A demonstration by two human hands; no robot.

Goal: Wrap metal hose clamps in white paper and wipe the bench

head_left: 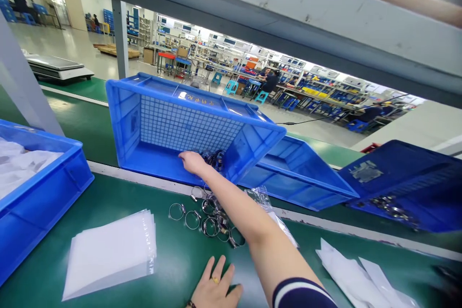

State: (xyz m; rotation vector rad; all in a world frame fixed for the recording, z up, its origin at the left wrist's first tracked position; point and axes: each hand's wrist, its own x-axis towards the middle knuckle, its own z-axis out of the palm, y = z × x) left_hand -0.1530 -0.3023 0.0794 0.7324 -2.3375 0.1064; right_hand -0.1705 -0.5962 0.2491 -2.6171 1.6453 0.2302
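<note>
My right hand [194, 162] reaches into a blue plastic crate [159, 155] lying on its side, open toward me. Its fingers are curled in, and whatever they hold is hidden. Beside it, inside the crate, lies a small heap of metal hose clamps [218, 160]. On the green table below the crate's edge, several more hose clamps [210, 226] are spread in a loose pile, partly behind my right forearm. My left hand [215, 285] lies flat on the table in front of that pile, fingers spread, holding nothing.
A stack of white plastic bags [110, 252] lies at left, near a blue crate [46, 202] with white bags inside. To the right are another blue crate [303, 178], a tilted dark blue crate [426, 178] with clamps, and loose white bags [355, 274]. A grey beam [252, 14] crosses overhead.
</note>
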